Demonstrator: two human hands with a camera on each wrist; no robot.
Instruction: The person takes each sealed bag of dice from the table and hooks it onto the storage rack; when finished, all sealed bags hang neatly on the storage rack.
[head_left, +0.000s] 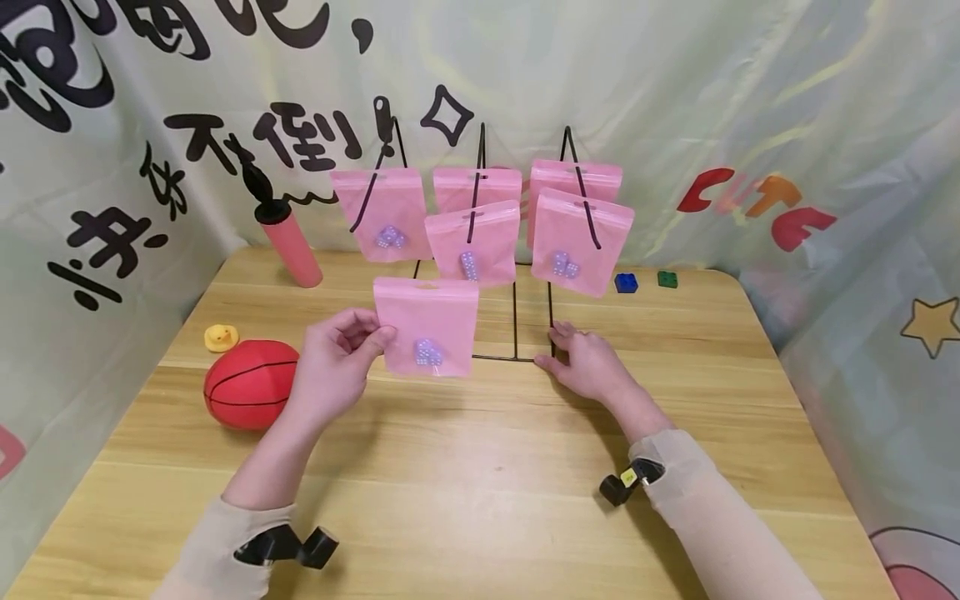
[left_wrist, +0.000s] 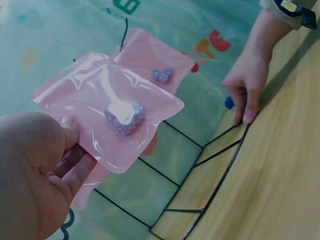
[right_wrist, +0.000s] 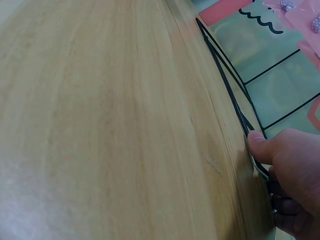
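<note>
The left hand [head_left: 333, 367] is pinching a pink pouch [head_left: 427, 327] before the wire rack [head_left: 514, 333] mid-bench; the right hand [head_left: 588, 365] is pressing its base. A red ball [head_left: 251, 395] is crowding the left edge.

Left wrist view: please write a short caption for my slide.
Left hand pinches a pink plastic pouch holding purple dice; right hand rests on the black wire rack's base.
</note>
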